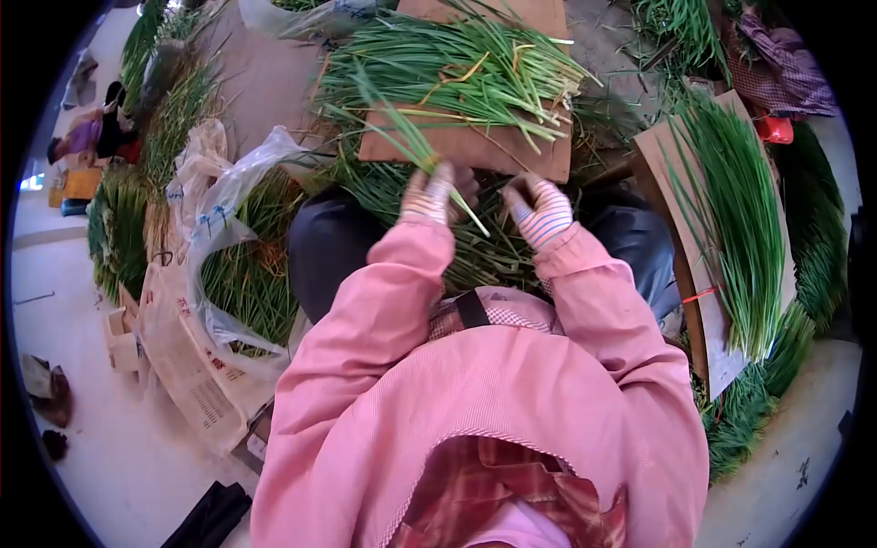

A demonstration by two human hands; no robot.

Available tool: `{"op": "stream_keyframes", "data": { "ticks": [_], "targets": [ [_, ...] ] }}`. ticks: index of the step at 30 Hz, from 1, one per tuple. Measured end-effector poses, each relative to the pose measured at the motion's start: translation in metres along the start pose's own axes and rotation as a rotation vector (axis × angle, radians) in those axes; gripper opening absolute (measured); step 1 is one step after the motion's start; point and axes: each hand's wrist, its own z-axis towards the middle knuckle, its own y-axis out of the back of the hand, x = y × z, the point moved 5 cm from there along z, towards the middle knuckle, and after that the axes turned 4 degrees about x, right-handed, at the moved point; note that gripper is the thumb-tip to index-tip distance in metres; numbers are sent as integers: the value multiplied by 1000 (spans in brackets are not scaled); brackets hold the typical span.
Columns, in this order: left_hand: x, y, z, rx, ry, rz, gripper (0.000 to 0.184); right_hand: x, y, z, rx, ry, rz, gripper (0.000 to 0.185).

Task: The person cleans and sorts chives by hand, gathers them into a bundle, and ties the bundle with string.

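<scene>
My left hand (429,194), in a striped glove, is closed around a few green chives (409,139). Their leaves point up and away, and the pale ends stick out below my fingers. My right hand (539,208), gloved alike, has its fingers pinched together at the near edge of the board. A thin brownish withered leaf (499,146) runs up from its fingertips. Just beyond both hands, a loose heap of chives (438,68) lies across the brown board (466,151), with some yellowed leaves among the green.
At right, a bundle of chives (731,228) rests on another board (671,173), near a red tie (701,295). Clear plastic (219,201) and a beige crate (206,374) are at left. Discarded leaves (489,256) lie between my knees. Other people (87,137) sit farther off.
</scene>
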Motion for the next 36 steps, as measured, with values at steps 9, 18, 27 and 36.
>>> {"op": "stream_keyframes", "data": {
  "ticks": [9, 18, 27, 36],
  "targets": [
    [-41, -13, 9, 7, 129, -353, 22, 29, 58, 99, -34, 198, -1039, 22],
    [4, -8, -5, 141, 199, -176, 29, 50, 54, 133, 219, 176, -1304, 24],
    [-211, 35, -55, -151, -556, 442, 31, 38, 76, 99, -24, 185, -1027, 40],
    [-272, 302, -243, -466, -1134, -488, 20, -22, 69, 29, 87, 36, -344, 21]
  ]
}}
